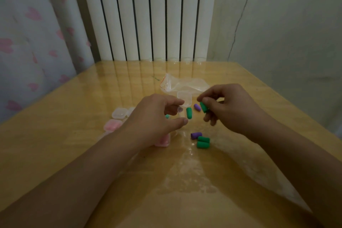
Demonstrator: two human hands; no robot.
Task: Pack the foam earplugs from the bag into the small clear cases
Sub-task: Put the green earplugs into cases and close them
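- On the glossy yellow wooden table (74,135), your two bare forearms reach forward from the near edge, and both hands are over the middle of the table.
- Your right hand (229,109) pinches a green foam earplug (204,107) between the thumb and the forefinger; the other fingers curl loosely under it.
- Your left hand (153,116) holds nothing that I can see; the thumb and the forefinger are spread apart, and the fingertips are near a small clear open case (184,99).
- A second green foam earplug (189,113) lies on the table between your two hands, just beside the open case.
- A purple foam earplug (197,107) lies close to the earplug that you hold; I cannot tell if they touch.
- Nearer to you, one purple earplug (196,135) and two green earplugs (203,142) lie together in a small group.
- The crumpled clear plastic bag (185,84) lies flat behind the open case, and it looks empty.
- To the left, partly hidden by your left hand, are small closed cases: a clear one (120,113) and two with pink earplugs inside (112,125) (163,141).
- A white ribbed radiator (148,15) stands behind the table, and a curtain with pink hearts (27,42) hangs at the left.
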